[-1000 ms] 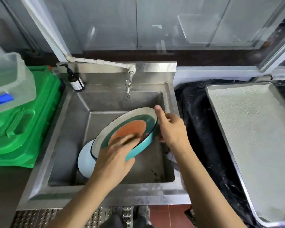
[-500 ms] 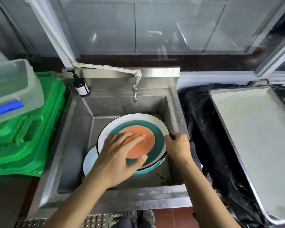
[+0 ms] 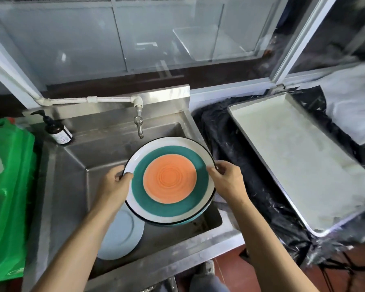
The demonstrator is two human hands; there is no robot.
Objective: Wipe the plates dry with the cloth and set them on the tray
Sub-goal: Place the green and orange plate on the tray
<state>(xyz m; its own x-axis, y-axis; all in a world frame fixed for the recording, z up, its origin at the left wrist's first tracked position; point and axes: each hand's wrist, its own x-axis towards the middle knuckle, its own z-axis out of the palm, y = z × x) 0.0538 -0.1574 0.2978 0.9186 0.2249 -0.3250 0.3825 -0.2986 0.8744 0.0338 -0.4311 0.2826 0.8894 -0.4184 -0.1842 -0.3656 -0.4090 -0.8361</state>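
Plate (image 3: 170,182) with an orange centre, teal ring and white rim is held level above the steel sink (image 3: 76,165), face up to the camera. Left hand (image 3: 114,186) grips its left edge, thumb curled over the rim; right hand (image 3: 228,182) pinches the right edge, thumb on top and fingers beneath. Below, a pale blue plate (image 3: 120,234) lies in the basin under the left forearm. Behind are the tap (image 3: 139,123) and a dark soap bottle (image 3: 58,131) on the sink's ledge. A metal tray (image 3: 299,157) sits to the right on black plastic sheeting (image 3: 236,144); green crates (image 3: 9,186) stand to the left.
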